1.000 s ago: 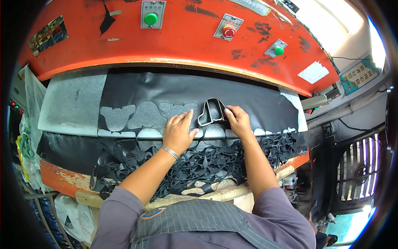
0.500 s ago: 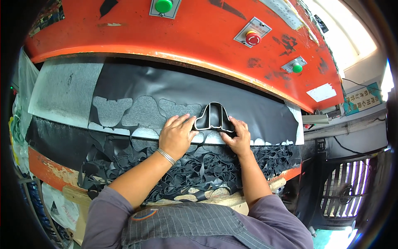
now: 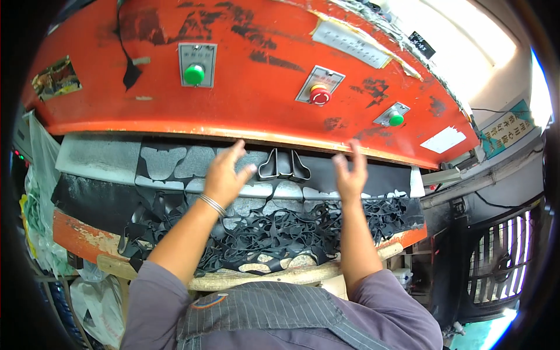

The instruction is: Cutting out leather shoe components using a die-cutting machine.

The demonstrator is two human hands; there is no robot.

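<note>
A metal cutting die [image 3: 276, 164] with a curved outline and inner dividers stands on a sheet of black leather-like material [image 3: 382, 175]. My left hand [image 3: 224, 176] is raised to the left of the die, fingers stretched out and thumb apart, touching nothing that I can see. To the die's right, my right hand [image 3: 351, 176] is also lifted with its fingers spread and nothing in it. Between the hands the die stands free. Left of it, rounded cut-out shapes [image 3: 163, 162] show grey in the black sheet.
An orange press [image 3: 245, 105] overhangs the sheet's far edge, carrying a green button [image 3: 194, 74], a red stop button [image 3: 320, 94] and another green button [image 3: 396, 119]. Black offcut strips [image 3: 280, 227] are heaped nearer me, above a wooden rail [image 3: 262, 281]. A black fan [image 3: 493, 256] stands at right.
Both hands have let go of the die and moved apart, toward the press. The die stays on the sheet. My view has tilted up, showing more of the orange press.
</note>
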